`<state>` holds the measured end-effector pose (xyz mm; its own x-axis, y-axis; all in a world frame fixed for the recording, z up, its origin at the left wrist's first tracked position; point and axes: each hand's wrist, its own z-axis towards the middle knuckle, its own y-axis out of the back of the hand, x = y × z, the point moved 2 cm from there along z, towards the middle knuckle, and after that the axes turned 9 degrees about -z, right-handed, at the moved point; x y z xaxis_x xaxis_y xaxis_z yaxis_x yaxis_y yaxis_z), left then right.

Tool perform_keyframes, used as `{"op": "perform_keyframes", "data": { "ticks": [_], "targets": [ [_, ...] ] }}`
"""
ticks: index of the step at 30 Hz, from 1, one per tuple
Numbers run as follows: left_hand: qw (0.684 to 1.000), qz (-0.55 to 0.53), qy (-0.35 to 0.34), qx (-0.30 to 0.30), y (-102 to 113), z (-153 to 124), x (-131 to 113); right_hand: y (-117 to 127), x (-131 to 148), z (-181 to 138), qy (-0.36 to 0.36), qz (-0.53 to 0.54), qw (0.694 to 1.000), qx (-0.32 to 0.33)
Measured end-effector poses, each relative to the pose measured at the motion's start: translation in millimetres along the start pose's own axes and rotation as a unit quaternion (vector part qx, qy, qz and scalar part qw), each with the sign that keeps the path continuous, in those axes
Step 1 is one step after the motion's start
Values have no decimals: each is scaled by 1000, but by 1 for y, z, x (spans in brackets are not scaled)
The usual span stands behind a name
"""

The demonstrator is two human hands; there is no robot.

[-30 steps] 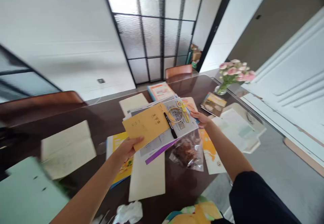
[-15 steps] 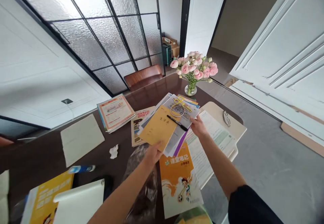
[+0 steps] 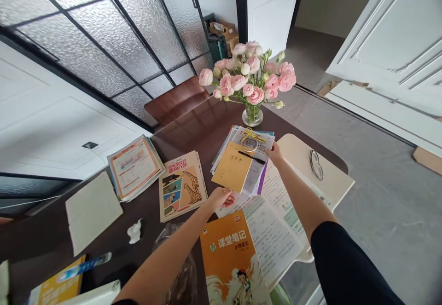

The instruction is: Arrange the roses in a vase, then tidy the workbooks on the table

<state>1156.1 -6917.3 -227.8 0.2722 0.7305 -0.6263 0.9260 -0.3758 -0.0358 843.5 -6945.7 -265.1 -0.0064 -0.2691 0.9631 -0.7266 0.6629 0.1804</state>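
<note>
The right hand pinches the right edge of the paper pile. The left hand curls its fingers by the near edge; I can't tell if it holds on. The pile is just in front of the glass vase. Its yellow notebook points longways toward the vase; the black pen lies sideways to it.
</note>
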Motion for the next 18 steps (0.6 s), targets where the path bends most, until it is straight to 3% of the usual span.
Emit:
{"op": "perform_keyframes", "data": {
  "ticks": [1, 3, 5, 7, 10, 12, 15, 18],
  "targets": [
    [999, 33, -12, -3, 5, -2, -4, 4, -2, -1, 0, -18, 1000, -16],
    [983, 147, -112, -17, 5, -2, -15, 13, -5, -12, 11, -73, 996, -58],
    [912, 314, -261, -41, -12, 2, -25, 19, -7, -34, 46, -157, 982, -93],
    [819, 460, -335, -73, -38, 11, -28, 19, -8, -60, 107, -237, 961, -99],
    [769, 561, -287, -111, -68, 26, -24, 10, -10, -91, 207, -307, 926, -66],
    [744, 598, -271, -119, -75, 30, -25, 3, -11, -101, 250, -350, 902, -46],
    [714, 635, -274, -103, -68, 28, -33, -4, -14, -101, 260, -393, 881, -38],
    [714, 653, -246, -64, -49, 19, -44, -6, -16, -99, 254, -433, 863, -46]
  ]
}}
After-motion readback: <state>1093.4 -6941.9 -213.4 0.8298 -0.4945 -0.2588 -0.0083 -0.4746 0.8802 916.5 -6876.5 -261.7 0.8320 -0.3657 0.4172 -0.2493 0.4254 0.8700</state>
